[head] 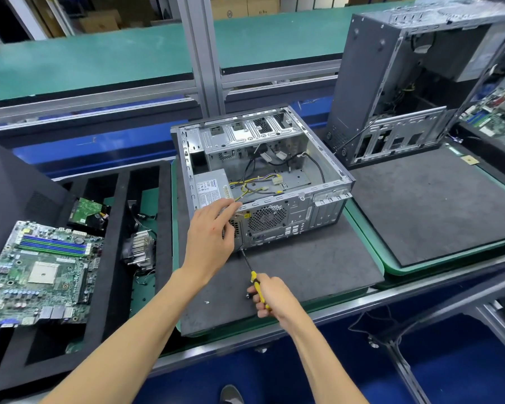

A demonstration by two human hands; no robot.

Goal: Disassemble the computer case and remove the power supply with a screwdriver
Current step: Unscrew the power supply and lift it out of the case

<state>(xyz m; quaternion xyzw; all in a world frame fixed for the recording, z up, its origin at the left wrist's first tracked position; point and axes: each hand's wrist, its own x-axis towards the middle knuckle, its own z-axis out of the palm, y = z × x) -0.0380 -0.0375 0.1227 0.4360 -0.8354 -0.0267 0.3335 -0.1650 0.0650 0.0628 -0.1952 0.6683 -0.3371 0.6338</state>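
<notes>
With the right hand (pixel 270 295) gripping the screwdriver (pixel 252 275), whose shaft points toward eleven o'clock at the case (pixel 263 182) rear's lower corner, the power supply (pixel 212 189) lies at twelve o'clock just beyond the nearer left hand (pixel 212 231), fingers loosely extended on the rear rim.

Single head-worn wide-angle view, looking forward and steeply down from above person's own forearms. Left hand (pixel 209 228) and right hand (pixel 270 295) sit near, centre frame. Open grey metal computer case (pixel 263 176) just beyond hands. Green conveyor belt (pixel 99 62) farther ahead, edges bowed by lens.
</notes>
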